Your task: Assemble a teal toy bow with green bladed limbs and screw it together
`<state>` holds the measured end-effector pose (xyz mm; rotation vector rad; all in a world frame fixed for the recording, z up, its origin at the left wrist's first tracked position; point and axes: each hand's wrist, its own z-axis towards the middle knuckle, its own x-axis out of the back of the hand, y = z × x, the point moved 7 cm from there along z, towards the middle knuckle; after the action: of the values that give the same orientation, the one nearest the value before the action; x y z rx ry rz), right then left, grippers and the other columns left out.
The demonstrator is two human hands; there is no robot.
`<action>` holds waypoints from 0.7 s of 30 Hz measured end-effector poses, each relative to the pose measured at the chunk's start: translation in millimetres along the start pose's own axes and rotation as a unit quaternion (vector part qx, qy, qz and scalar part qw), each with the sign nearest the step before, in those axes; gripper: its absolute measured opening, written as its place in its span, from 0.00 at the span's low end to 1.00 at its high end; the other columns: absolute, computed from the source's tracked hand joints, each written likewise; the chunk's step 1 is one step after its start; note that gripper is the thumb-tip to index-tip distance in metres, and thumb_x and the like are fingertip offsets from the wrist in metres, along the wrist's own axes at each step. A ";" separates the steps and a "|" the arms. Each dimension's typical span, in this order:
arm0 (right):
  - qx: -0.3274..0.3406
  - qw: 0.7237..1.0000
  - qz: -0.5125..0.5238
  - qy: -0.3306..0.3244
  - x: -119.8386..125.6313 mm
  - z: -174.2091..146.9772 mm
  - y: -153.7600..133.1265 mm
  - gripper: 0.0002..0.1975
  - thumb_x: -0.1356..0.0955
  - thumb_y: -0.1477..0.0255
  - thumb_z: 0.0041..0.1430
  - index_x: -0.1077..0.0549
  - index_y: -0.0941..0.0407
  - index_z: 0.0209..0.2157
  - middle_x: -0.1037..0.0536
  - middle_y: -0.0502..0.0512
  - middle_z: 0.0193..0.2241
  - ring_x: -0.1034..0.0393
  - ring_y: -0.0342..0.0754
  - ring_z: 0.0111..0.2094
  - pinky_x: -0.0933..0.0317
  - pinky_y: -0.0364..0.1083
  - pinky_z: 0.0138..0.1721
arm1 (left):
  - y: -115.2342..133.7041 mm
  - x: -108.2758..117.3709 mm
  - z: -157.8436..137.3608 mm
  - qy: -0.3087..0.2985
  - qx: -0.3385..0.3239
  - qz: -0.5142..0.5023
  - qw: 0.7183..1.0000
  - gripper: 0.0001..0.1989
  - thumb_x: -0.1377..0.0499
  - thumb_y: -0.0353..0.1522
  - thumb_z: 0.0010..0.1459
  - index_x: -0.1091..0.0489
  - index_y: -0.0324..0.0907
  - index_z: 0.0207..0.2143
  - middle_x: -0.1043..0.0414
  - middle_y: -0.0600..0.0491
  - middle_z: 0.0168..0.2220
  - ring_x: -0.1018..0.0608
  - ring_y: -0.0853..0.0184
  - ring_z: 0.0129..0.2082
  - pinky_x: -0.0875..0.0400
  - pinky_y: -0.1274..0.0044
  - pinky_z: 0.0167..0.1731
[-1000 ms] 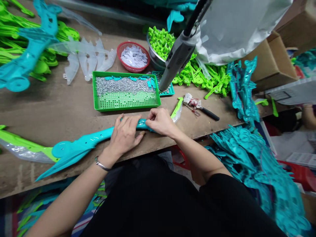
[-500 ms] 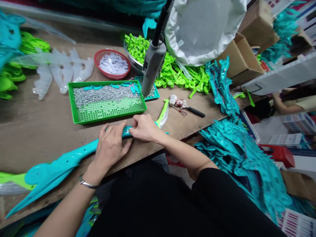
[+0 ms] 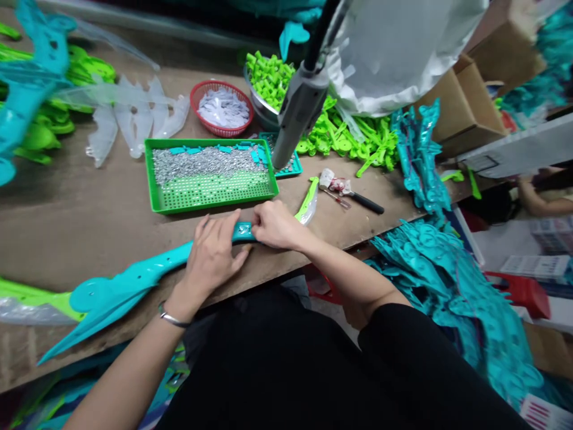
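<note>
A long turquoise bow-shaped plastic piece (image 3: pixel 174 257) lies along the near edge of the bench, with lime green and clear parts at both ends. My left hand (image 3: pixel 212 251) lies across its middle, fingers on the far side and thumb on the near side, holding it down. Just right of that, my right hand (image 3: pixel 277 226) is closed with bent fingertips against the piece. Whatever those fingers pinch is hidden. Between the hands a small recessed stretch of the turquoise surface shows.
Beyond the hands stands a green perforated tray (image 3: pixel 215 206) of small metal parts. A grey electric screwdriver (image 3: pixel 299 110) hangs beside it. A mallet (image 3: pixel 364 202) lies to the right. Turquoise parts (image 3: pixel 456 280) are heaped beside the bench; a person's arm (image 3: pixel 537 197) shows at far right.
The whole view has shifted, so the scene sits farther right. Both hands remain at about the same place on the piece, with slightly more turquoise surface showing between them.
</note>
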<state>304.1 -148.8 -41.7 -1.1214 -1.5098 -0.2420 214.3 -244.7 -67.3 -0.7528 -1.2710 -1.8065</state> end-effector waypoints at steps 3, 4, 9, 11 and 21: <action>0.035 0.998 0.047 -0.010 -2.2 -8.0 1.1 0.07 0.33 0.79 0.52 0.22 0.58 0.30 0.19 0.56 0.27 0.27 0.48 0.30 0.41 0.44 0.33 | -1.4 12.4 -0.6 0.002 0.005 -0.015 1.000 0.43 0.39 0.44 0.58 0.53 0.38 0.68 0.40 0.35 0.64 0.34 0.47 0.64 0.40 0.56 0.62; 0.047 0.995 0.083 0.001 -0.9 -12.1 4.1 0.06 0.33 0.78 0.54 0.22 0.59 0.33 0.19 0.54 0.28 0.27 0.46 0.31 0.40 0.43 0.34 | -3.0 16.1 -2.5 -0.011 0.013 -0.004 1.000 0.48 0.38 0.47 0.56 0.56 0.38 0.70 0.44 0.35 0.67 0.37 0.44 0.65 0.39 0.55 0.61; 0.052 0.965 0.111 0.234 44.2 -42.9 58.3 0.10 0.37 0.74 0.63 0.25 0.59 0.41 0.20 0.57 0.39 0.27 0.46 0.39 0.37 0.45 0.44 | -22.7 21.9 -22.1 -0.102 0.075 0.106 0.986 0.60 0.35 0.54 0.49 0.63 0.39 0.72 0.38 0.32 0.63 0.28 0.36 0.54 0.29 0.52 0.46; -0.013 0.950 0.020 0.312 69.3 -55.5 98.5 0.13 0.40 0.79 0.61 0.25 0.59 0.41 0.21 0.62 0.40 0.29 0.50 0.43 0.39 0.48 0.47 | -28.1 19.5 -26.0 -0.113 0.074 0.115 0.984 0.59 0.35 0.53 0.48 0.62 0.39 0.72 0.34 0.33 0.57 0.26 0.38 0.49 0.27 0.54 0.41; -0.241 0.938 -0.157 0.192 93.4 -63.3 267.0 0.22 0.37 0.84 0.50 0.24 0.64 0.47 0.21 0.71 0.43 0.30 0.60 0.44 0.38 0.53 0.47 | 15.2 36.1 -34.0 -0.036 -0.011 0.189 0.981 0.39 0.38 0.38 0.59 0.50 0.50 0.69 0.39 0.36 0.57 0.26 0.45 0.50 0.28 0.60 0.42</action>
<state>557.0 -7.9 -56.9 -1.1168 -1.2969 -1.0392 207.7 -289.2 -41.5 -1.0058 -1.0691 -1.4972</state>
